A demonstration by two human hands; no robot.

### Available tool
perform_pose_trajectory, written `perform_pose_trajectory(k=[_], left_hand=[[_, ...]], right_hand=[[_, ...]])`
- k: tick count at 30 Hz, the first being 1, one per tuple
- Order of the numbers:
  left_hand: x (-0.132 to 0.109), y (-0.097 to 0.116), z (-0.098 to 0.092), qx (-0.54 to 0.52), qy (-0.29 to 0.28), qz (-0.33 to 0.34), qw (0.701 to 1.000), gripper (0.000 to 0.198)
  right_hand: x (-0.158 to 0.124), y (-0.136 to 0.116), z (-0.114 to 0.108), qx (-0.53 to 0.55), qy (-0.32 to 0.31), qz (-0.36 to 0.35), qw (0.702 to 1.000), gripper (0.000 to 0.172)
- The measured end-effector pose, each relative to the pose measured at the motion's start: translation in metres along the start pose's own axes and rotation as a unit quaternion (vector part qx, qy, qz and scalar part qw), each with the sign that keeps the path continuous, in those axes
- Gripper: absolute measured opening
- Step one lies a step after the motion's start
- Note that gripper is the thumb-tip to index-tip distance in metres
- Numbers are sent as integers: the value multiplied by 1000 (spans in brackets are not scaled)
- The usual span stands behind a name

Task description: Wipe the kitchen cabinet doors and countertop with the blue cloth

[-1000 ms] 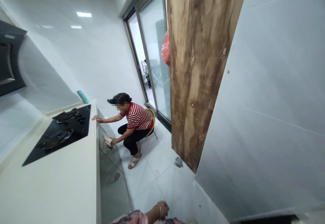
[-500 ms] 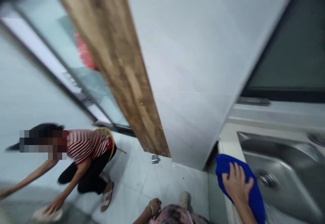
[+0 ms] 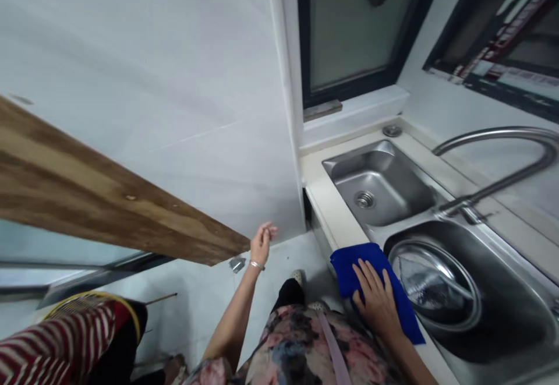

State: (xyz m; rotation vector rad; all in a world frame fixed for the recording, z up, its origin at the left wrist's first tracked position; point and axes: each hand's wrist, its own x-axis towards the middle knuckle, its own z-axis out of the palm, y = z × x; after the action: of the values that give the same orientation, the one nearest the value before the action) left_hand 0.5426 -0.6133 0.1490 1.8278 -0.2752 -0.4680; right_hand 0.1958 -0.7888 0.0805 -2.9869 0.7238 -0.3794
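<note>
My right hand [image 3: 376, 299] lies flat on a folded blue cloth [image 3: 404, 309], its fingers spread over the top. The cloth rests on the pale counter edge [image 3: 325, 213] in front of the sink and hangs slightly over the front. My left hand [image 3: 261, 244], with a bracelet at the wrist, is raised in the air over the floor. Its fingers are loosely bent and apart, with nothing visible in them.
A small steel basin [image 3: 384, 184] and a larger one [image 3: 519, 315] holding a round metal pan [image 3: 437, 285] lie right, with a curved faucet [image 3: 493, 134]. A wooden panel [image 3: 109, 187] runs along the left. A crouching person's striped shirt [image 3: 65, 338] shows at lower left.
The view has swung right, bringing both basins and the faucet into sight. My left hand has risen from beside my body. My right hand is still on the blue cloth.
</note>
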Motion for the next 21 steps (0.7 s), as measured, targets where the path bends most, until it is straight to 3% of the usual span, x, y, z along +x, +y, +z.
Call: perform_pose_trajectory(k=[2,4,6,8,11,14,17,18,19,20,21], left_hand=[[25,31,-9,-24,14,74,997,57],[46,64,-25,-35,78,208,974,49],[65,95,-47,-13,185,366,912,35],[86,123,-75,11,260,494,830,26],[121,151,-116,52,252,638,726,22],[154,161,-146,133,203,709,662,22],[177,158,-160,188,181,758,598,21],[180,156,-161,188,183,766,587,20],[182,155,-162,179,181,758,601,18],[181,154,-161,167,176,733,636,19],[177,153,-161,159,158,690,688,26]], right_hand=[[-18,0,-7,-14,-22,10,1000,60],[-25,-3,-11,-28,-36,31,998,60],[-19,-10,-13,-36,-39,60,997,61],[-3,-18,-11,-38,-28,93,995,60],[35,-28,-5,-36,-5,148,988,58],[76,-35,5,-29,9,193,981,56],[114,-40,15,-19,21,216,976,53],[124,-42,18,-15,26,222,975,52],[134,-43,22,-11,30,227,973,52],[143,-43,24,-8,32,232,972,52],[151,-43,27,-4,34,236,971,52]])
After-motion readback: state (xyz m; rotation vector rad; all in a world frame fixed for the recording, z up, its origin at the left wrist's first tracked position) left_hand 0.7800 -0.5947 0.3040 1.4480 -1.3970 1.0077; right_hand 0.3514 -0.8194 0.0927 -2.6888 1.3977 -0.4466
